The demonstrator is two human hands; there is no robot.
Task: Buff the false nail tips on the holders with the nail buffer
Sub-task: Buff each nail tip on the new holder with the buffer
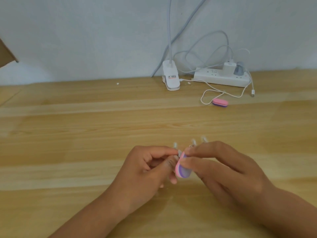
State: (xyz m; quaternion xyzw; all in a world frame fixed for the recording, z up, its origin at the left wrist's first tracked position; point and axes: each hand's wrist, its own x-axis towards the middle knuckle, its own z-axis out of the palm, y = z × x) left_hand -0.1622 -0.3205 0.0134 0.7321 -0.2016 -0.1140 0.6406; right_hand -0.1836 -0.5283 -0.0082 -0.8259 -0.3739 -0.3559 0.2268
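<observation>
left grip (pixel 147 170): was curled, nail tip holder (pixel 178 153) pinched | right grip (pixel 223 169): nail buffer (pixel 183 169) was pinched, held against it

both arms reach in from the near edge, the left forearm (pixel 89 215) from the lower left and the right forearm (pixel 289 210) from the lower right, and the two hands meet in the middle. the left hand (pixel 145 170) has its fingers curled inward, thumb and forefinger pinching a small nail holder (pixel 178 153) at their tips. the right hand (pixel 224 169), knuckles up, holds the nail buffer (pixel 182 168) between thumb and fingers, close against the left fingertips.
</observation>
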